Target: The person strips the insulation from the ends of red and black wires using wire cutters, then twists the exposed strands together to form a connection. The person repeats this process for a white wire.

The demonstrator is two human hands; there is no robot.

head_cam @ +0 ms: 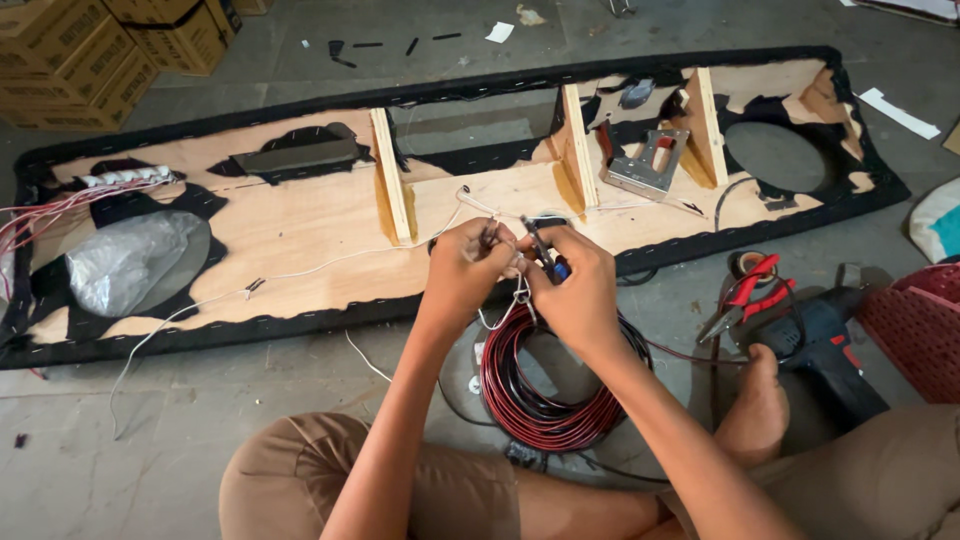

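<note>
Just above the glossy red-and-black wire coil (535,390), left hand (463,270) fingers pinch thin white wires (505,300), while right hand (575,295) fingers grip what seems a blue-handled tool (545,258).

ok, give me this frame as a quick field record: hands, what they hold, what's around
left hand: pinching thin white wires
right hand: gripping a small blue-handled tool, touching the same wires
below hands: coil of red-and-black cable on the floor
behind hands: long plywood panel with black fabric edging, lying flat
on panel: metal staple gun
right side: red-handled pliers, dark cordless drill
top left: cardboard boxes
</note>
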